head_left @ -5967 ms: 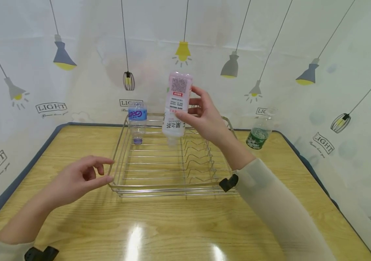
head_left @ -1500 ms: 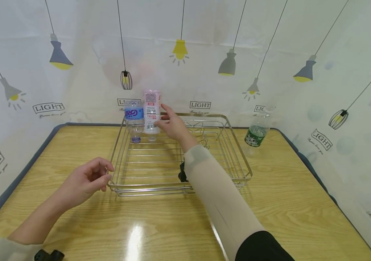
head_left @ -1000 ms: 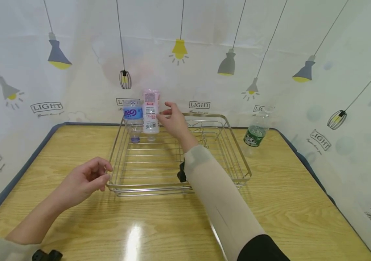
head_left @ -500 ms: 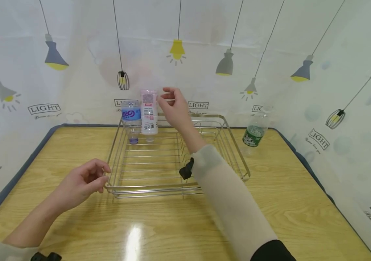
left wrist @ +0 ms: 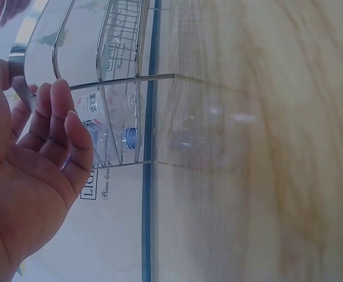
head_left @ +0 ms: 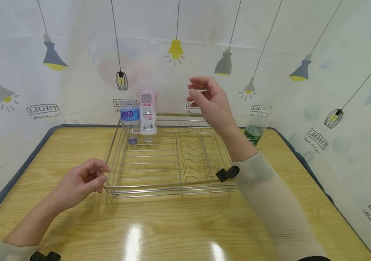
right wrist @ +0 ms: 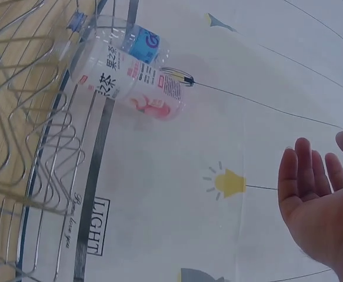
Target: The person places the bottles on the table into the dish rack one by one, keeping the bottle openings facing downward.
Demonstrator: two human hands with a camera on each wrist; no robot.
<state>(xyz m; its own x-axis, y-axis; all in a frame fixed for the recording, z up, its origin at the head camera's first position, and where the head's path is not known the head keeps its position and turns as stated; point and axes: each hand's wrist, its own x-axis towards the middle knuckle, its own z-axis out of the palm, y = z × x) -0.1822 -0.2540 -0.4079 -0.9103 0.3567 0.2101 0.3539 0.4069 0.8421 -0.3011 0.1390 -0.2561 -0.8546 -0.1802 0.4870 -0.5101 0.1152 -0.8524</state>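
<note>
On the table stands a wire dish rack [head_left: 149, 156]. My left hand [head_left: 81, 181] pinches its rim near the front left corner between thumb and index finger; in the left wrist view the other fingers [left wrist: 50, 126] are curled below the rim. Two bottles stand upside down in the rack's far left corner: a clear one with a blue label [head_left: 130, 115] and a pinkish one with a white label [head_left: 147, 112]. Side by side, they both have their necks down. My right hand [head_left: 213, 103] hangs in the air above the rack's right side, fingers loosely bent, holding nothing.
A clear bottle with a green label [head_left: 254, 134] stands right of the rack, partly covered by my right forearm. Wire dividers [head_left: 192, 156] run along the rack's right half. A printed lamp-pattern cloth [head_left: 159, 43] rises behind the table [head_left: 159, 224].
The right hand has lowered the pinkish bottle into the rack beside the blue-labelled one, let go, then moved up and to the right. The left hand stays at the rim.
</note>
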